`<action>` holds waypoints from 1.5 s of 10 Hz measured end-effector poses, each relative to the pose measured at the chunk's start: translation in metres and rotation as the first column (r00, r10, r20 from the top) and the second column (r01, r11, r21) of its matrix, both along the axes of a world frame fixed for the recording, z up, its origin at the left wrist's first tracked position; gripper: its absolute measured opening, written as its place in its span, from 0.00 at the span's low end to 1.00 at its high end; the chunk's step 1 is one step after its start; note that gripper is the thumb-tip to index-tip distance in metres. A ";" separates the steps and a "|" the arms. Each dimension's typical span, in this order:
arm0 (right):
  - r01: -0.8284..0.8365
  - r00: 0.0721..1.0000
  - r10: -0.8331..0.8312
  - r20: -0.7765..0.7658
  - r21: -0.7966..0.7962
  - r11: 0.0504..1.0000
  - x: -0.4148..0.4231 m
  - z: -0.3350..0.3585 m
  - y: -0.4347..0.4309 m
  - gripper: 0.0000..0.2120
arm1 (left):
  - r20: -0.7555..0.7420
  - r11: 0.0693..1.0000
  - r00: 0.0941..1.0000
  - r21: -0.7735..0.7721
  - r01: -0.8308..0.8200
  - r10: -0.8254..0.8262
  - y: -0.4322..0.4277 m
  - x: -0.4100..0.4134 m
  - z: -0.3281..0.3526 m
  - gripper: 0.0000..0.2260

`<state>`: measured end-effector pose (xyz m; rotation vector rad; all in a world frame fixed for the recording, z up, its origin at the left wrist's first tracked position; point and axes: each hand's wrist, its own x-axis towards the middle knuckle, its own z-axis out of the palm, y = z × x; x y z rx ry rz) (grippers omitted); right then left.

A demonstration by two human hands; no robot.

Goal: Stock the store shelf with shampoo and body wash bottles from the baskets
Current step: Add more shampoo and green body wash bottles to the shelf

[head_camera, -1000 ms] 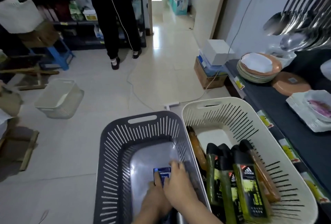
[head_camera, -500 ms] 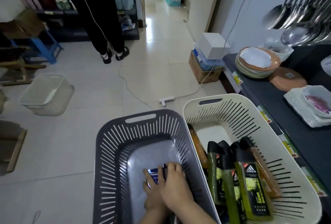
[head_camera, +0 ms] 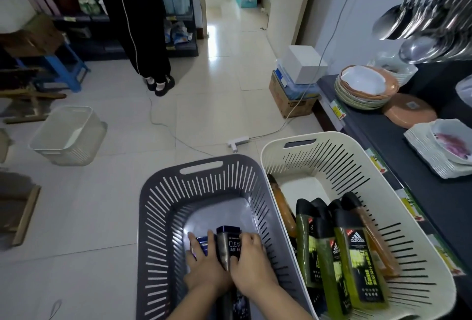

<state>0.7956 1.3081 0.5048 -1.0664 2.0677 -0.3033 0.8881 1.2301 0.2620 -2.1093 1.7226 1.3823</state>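
Vs. half a sec ago: a dark CLEAR bottle [head_camera: 229,244] now shows betw. the two hands, cap pointing away. Before, only the blue-capped bottle [head_camera: 201,243] showed, under overlapping hands. Right hand [head_camera: 251,268] grips the CLEAR bottle, fingers curled over its right side, thumb on the label. Left hand [head_camera: 204,266] holds the blue-capped bottle, fingers curled round it. Both bottles are low inside the grey basket [head_camera: 158,217] on the floor.

White basket [head_camera: 278,158], right beside it, lies betw. it and the dark shelf [head_camera: 383,140] w/ plates [head_camera: 365,89]. Power strip [head_camera: 237,142] on the tiles just beyond; another person [head_camera: 145,38] stands by the far shelving.

White basket holds green adidas bottles [head_camera: 357,255] and orange bottles [head_camera: 282,207], leaning.
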 end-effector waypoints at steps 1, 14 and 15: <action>0.022 0.999 -0.023 0.030 0.037 0.999 -0.001 -0.006 0.004 0.23 | 0.044 0.972 0.979 -0.114 0.203 -0.200 0.023 -0.002 0.118 0.40; 0.191 0.980 -0.200 0.015 -0.376 0.907 0.008 0.095 0.020 0.26 | -0.073 0.915 0.996 -0.404 0.019 -0.053 0.019 0.039 0.289 0.39; 0.187 0.975 -0.220 -0.017 -0.467 0.864 0.002 0.129 0.032 0.25 | -0.133 0.866 0.990 -0.499 -0.024 -0.049 0.026 0.038 0.333 0.36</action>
